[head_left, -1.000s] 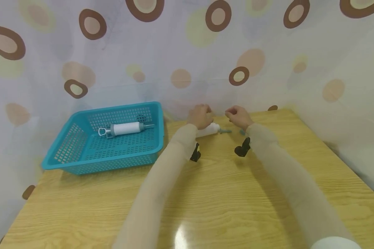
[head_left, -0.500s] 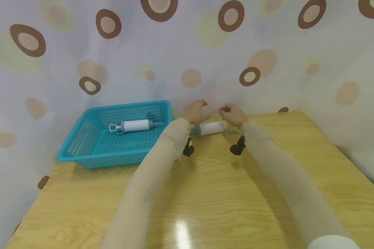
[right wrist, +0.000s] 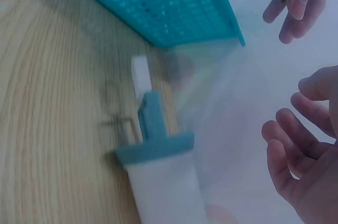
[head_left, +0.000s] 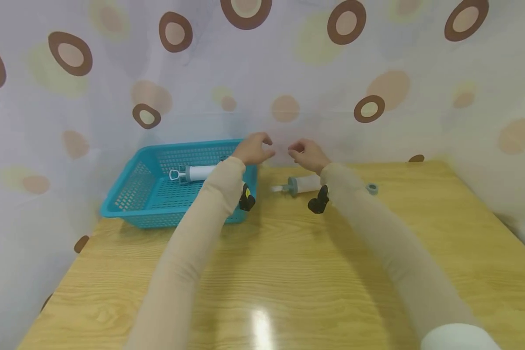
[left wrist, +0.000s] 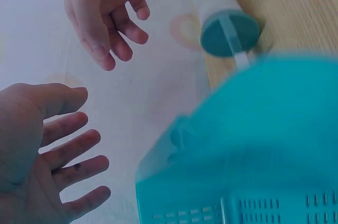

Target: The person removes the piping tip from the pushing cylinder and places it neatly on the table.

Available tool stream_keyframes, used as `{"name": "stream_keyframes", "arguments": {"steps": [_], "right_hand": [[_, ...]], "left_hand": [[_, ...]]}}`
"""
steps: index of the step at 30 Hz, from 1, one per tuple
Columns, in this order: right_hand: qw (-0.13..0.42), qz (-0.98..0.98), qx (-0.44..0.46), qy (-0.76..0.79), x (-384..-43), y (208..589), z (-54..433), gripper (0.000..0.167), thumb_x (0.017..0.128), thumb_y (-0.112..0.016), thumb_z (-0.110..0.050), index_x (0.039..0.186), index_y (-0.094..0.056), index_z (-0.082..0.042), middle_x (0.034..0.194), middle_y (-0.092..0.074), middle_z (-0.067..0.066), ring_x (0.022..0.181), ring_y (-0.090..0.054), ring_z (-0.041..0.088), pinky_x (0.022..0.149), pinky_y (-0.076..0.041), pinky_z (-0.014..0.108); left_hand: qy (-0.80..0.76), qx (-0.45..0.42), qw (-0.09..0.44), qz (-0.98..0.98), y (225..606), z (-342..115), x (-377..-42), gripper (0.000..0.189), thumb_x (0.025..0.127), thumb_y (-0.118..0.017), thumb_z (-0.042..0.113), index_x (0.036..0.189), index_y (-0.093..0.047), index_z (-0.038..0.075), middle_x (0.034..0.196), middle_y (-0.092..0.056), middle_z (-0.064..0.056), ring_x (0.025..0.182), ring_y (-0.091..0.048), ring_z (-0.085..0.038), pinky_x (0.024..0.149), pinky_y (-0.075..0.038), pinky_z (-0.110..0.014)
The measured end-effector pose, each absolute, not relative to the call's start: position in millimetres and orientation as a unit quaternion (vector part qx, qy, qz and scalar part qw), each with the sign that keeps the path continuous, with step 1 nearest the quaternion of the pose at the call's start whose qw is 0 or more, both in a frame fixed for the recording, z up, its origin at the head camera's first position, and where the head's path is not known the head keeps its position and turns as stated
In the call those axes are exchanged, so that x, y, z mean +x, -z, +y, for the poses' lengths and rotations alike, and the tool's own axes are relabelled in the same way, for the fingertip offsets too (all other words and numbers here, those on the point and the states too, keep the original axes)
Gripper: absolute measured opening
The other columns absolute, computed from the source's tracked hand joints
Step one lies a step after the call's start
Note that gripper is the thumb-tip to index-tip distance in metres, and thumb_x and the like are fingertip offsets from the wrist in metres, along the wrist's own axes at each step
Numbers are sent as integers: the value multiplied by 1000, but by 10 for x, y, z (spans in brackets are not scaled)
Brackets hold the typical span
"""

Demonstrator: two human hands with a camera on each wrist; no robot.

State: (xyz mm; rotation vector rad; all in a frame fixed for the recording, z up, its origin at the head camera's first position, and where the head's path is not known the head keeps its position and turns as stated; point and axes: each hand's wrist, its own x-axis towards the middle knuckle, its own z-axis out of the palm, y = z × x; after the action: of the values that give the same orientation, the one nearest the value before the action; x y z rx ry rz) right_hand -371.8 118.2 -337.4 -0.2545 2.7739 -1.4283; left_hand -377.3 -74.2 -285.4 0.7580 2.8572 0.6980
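Both hands now hover empty with loosely spread fingers near the middle of the head view, lifted off the syringe-like tube (head_left: 304,184). The left hand (head_left: 253,148), which earlier rested on the tube, now sits above the right rim of the blue basket (head_left: 157,214). The right hand (head_left: 305,154) is now further left. The tube lies bare on the worktop (head_left: 288,272), and a small grey cap (head_left: 371,188) now shows to its right.
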Motion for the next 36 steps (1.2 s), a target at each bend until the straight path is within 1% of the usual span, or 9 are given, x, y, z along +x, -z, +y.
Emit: {"name": "stream_keyframes", "arguments": {"steps": [3,6,10,11,15,21,25,30,36], "right_hand": [[7,887,-88,453,-3754,3361,1041,35,100,-49,-20,127,-52,2,125,-56,22,108,-59,35,90,-50,42],[-5,888,-98,448,-3787,3349,918,33,99,-49,-20,124,-54,2,123,-58,21,105,-60,33,89,-50,39],[-37,888,-107,447,-3818,3312,773,30,99,-50,-18,120,-56,1,118,-61,19,101,-61,31,86,-51,37],[-43,886,-109,448,-3825,3297,735,29,99,-49,-17,119,-56,2,117,-61,19,100,-61,31,86,-51,37],[-45,879,-111,461,-3857,3229,558,28,99,-50,-17,120,-57,2,117,-61,19,101,-61,30,87,-50,36],[-42,853,-127,505,-3933,3137,349,30,101,-48,-16,124,-55,2,120,-59,19,103,-59,32,89,-50,38],[-48,848,-125,513,-3982,3104,266,29,101,-48,-16,123,-55,1,119,-59,18,100,-59,30,90,-49,38],[-40,838,-130,528,-4024,3080,139,29,101,-48,-15,123,-56,1,119,-59,19,101,-59,30,91,-50,38],[-33,834,-134,534,-4064,3071,-44,29,100,-50,-14,122,-56,2,121,-59,19,103,-60,30,91,-49,37]], "left_hand": [[-236,232,59,942,2850,-877,-3809,42,99,-52,26,133,-50,2,142,-48,-14,131,-45,-29,108,-40,-41],[-246,224,59,941,2835,-1007,-3859,40,98,-52,23,132,-50,0,141,-48,-16,131,-44,-31,108,-40,-42],[-264,222,55,937,2816,-1200,-3924,38,98,-50,14,131,-49,-3,140,-47,-19,132,-43,-34,107,-40,-43],[-266,219,55,937,2814,-1256,-3938,37,98,-49,12,132,-49,-3,140,-46,-20,130,-44,-34,105,-41,-44],[-271,193,51,942,2813,-1514,-3961,37,98,-48,8,133,-49,-2,142,-45,-20,130,-43,-35,103,-42,-46],[-315,139,33,938,2806,-1884,-3994,37,98,-51,9,133,-49,-2,140,-46,-20,127,-46,-35,104,-42,-46],[-329,129,24,935,2825,-2046,-4022,38,97,-53,11,132,-49,-3,139,-47,-21,127,-45,-36,105,-41,-46],[-327,119,36,937,2884,-2230,-4043,39,97,-54,10,132,-48,-5,139,-45,-23,130,-43,-38,106,-40,-49],[-324,117,48,938,2962,-2334,-4086,41,97,-54,11,135,-46,-4,141,-43,-24,129,-42,-39,105,-40,-50]]}}
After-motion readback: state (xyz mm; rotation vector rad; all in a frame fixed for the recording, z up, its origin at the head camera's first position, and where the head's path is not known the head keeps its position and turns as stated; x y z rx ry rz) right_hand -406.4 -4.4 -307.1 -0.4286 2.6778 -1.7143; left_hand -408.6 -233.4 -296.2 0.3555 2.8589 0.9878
